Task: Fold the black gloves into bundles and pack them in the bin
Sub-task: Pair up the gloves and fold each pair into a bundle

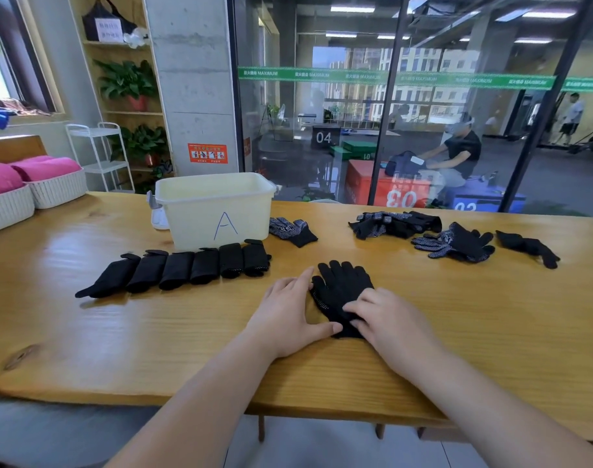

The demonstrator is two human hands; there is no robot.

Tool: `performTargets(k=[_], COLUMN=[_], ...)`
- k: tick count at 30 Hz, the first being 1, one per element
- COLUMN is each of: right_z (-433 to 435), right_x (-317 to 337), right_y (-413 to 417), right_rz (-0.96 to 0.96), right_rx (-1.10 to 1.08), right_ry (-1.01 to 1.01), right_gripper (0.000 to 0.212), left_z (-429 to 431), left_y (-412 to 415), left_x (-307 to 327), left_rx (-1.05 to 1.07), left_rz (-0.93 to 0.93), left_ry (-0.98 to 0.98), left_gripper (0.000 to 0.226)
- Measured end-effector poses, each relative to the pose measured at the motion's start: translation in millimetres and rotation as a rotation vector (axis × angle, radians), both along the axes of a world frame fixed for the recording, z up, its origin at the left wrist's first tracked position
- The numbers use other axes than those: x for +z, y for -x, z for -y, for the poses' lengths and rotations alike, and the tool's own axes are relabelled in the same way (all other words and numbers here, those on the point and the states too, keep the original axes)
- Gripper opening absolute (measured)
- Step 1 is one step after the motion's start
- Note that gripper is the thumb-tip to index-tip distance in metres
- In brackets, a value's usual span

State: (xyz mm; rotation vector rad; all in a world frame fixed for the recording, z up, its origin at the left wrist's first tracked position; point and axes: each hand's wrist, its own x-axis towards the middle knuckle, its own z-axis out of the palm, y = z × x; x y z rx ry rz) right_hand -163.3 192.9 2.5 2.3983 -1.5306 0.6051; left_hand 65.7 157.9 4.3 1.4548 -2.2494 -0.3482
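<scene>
A black glove (340, 285) lies flat on the wooden table (119, 332), fingers pointing away from me. My left hand (288, 315) rests flat beside its left edge, thumb touching the cuff end. My right hand (386, 319) presses on the cuff end with bent fingers. A row of several folded black glove bundles (180, 270) lies to the left, in front of a cream bin (217, 211) marked "A". Loose gloves lie farther back: one next to the bin (293, 230), a pile (394, 223), another pile (455, 244) and a single glove (528, 247) at the right.
Two white woven baskets (57, 190) with pink cushions stand at the table's far left. A small white object (158, 214) stands behind the bin's left side. A glass wall runs behind the table; a person sits beyond it.
</scene>
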Motion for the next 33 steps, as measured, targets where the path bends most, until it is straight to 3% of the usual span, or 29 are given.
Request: performTargets(k=[7, 13, 21, 33], right_z=[-8, -16, -14, -16], right_x=[4, -7, -9, -6], right_y=[-9, -17, -3, -6], right_rz=[0.239, 0.105, 0.106, 0.048], right_rx=[-0.102, -0.010, 0.117, 0.150], right_ry=[0.130, 0.096, -0.038, 0.030], right_gripper=[0.020, 0.017, 0.027, 0.021], left_z=[1, 2, 4, -1], left_y=[-2, -2, -2, 0], left_x=[-2, -3, -5, 1], left_rx=[-0.014, -0.009, -0.004, -0.003], left_rz=[-0.023, -0.026, -0.024, 0.012], left_ry=[-0.037, -0.034, -0.045, -0.042], left_gripper=[0.127, 0.132, 0.135, 0.133])
